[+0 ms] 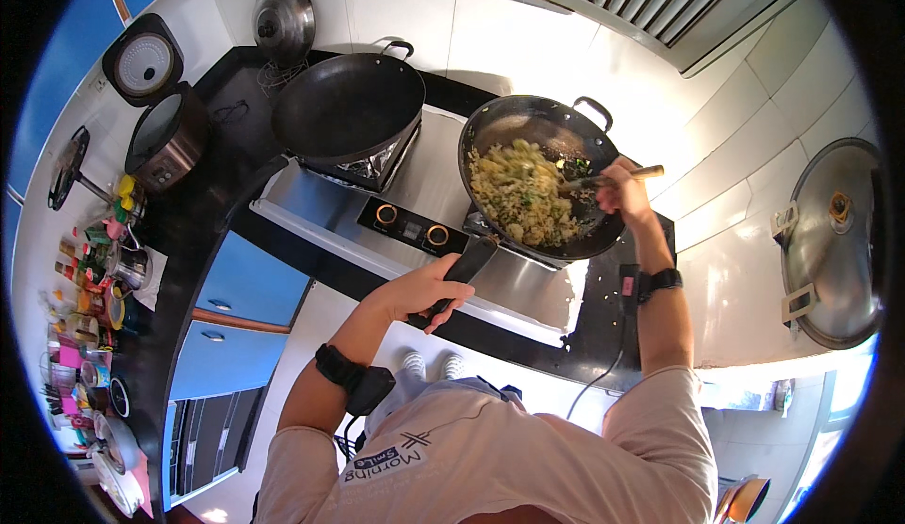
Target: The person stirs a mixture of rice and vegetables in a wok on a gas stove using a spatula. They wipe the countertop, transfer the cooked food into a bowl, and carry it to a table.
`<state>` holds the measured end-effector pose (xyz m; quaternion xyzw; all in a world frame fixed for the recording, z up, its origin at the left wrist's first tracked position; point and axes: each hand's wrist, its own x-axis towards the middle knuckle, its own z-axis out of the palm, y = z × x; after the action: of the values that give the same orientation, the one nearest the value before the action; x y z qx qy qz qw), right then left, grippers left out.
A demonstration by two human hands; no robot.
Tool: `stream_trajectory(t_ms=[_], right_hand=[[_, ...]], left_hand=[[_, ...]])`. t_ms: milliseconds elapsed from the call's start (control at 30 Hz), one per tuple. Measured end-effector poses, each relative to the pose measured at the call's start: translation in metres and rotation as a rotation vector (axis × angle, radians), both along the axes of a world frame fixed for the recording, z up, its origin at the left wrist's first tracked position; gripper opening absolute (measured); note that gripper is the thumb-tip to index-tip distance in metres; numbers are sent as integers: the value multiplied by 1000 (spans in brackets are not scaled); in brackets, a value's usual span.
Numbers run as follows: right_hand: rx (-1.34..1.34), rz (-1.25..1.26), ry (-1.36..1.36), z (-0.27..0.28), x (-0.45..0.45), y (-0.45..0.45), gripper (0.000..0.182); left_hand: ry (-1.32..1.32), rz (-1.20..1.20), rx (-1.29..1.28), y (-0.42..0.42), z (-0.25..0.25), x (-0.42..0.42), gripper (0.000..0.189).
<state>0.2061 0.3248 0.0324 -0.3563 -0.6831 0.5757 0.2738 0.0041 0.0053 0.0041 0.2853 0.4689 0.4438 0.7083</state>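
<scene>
My left hand (428,291) is wrapped around the black handle (475,261) of a dark wok (488,117) on the right burner. In the wok lies fried rice (520,185) with yellow and green bits, blurred near its middle. My right hand (621,188) grips a spatula or similar utensil by its wooden handle (648,172), over the wok's right side. The utensil's working end is buried in the rice, so its shape is hidden. Some grains cling to the wok's inner wall.
Another wok (350,107) sits on the left burner, its handle pointing towards the counter front. Left of it stands an open rice cooker (166,139). Jars and bottles (85,291) crowd the left counter. A large metal lid (834,241) hangs on the right wall. Stove knobs (412,227) face me.
</scene>
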Motion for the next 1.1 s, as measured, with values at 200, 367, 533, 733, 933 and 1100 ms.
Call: stream_trajectory(t_ms=[200,367,533,733,933,1100], right_hand=[[330,76,-182,65,-30,-73,11],[455,100,-477,98,-2,-68,10],[122,56,-465,91,37,-35,14],[-14,-258,52,1,-56,-88,12],[365,-282,-100,7,-67,-65,17],[874,41,-329,46,-46,-88,9]], left_hand=[[28,21,6,-3,-6,-4,30],[25,36,40,-4,-5,0,25],[-11,25,55,-3,-8,0,24],[33,28,22,-3,-2,2,25],[26,-6,36,-1,-10,-1,43],[33,3,26,-1,-10,-2,46]])
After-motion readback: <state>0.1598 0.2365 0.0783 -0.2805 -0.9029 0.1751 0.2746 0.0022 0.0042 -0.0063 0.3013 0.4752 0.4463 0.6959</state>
